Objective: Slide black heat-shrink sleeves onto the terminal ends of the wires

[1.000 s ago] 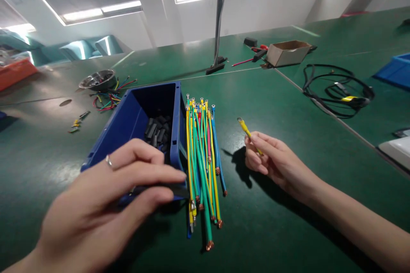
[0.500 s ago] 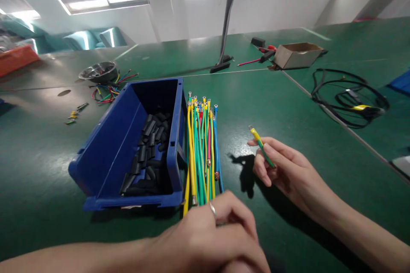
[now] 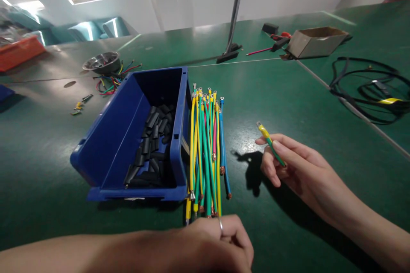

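Note:
My right hand (image 3: 291, 166) is closed on a short yellow-green wire (image 3: 270, 142) whose metal terminal points up and away. My left hand (image 3: 218, 245), with a ring on one finger, is curled at the near ends of a bundle of coloured wires (image 3: 206, 153) lying on the green table; what its fingers hold is hidden. Just left of the bundle stands a blue plastic bin (image 3: 128, 136) with several black tube pieces (image 3: 153, 140) inside.
A metal bowl (image 3: 101, 62) and loose coloured wires (image 3: 110, 83) lie at the back left. A cardboard box (image 3: 315, 40) and red-handled tools (image 3: 272, 45) sit at the back right. Coiled black cable (image 3: 371, 89) lies at right. A dark pole (image 3: 235, 13) rises from the table.
My left hand left the blue bin and swung right and down to the near ends of the wire bundle. My right hand drifted slightly right with its wire.

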### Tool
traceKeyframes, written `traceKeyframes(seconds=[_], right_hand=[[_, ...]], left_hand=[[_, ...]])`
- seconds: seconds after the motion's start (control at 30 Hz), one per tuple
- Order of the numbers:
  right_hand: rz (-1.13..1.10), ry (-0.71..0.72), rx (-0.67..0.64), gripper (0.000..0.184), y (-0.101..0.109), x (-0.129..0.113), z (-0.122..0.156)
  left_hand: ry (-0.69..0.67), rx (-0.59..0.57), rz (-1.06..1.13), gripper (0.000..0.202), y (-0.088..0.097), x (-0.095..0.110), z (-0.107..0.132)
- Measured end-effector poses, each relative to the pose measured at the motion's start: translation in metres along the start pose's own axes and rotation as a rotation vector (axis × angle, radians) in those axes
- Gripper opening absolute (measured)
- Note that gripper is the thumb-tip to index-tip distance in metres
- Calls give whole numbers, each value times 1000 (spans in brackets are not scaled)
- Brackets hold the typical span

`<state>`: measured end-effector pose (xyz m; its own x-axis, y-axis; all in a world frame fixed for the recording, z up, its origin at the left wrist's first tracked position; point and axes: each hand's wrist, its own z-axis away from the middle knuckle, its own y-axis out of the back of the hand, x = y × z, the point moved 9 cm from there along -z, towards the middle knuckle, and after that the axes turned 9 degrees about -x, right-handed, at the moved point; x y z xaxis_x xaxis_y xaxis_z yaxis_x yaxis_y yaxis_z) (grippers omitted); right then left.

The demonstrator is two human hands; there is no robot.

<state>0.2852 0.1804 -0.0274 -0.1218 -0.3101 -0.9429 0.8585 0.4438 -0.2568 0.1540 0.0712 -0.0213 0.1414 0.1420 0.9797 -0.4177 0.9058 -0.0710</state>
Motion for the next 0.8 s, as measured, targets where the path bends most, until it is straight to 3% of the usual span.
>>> traceKeyframes(seconds=[0.17,0.3,0.37,0.6,0.8], right_hand=[[47,25,14,31,0,-2,-2],[139,59,49,29,5,-7,0],[185,65,50,29,6,-8,0],[254,78,46,35,9,-6,2],[490,61,36,43,6,-16,8]], left_hand=[[-154,91,-245,13,8,25,-2],[-90,466,-320,14,30,28,-3],[-65,572,-334,16,35,26,-5],[-107,675,-283,21,45,16,-7],[-18,632,-245,35,42,13,-5]])
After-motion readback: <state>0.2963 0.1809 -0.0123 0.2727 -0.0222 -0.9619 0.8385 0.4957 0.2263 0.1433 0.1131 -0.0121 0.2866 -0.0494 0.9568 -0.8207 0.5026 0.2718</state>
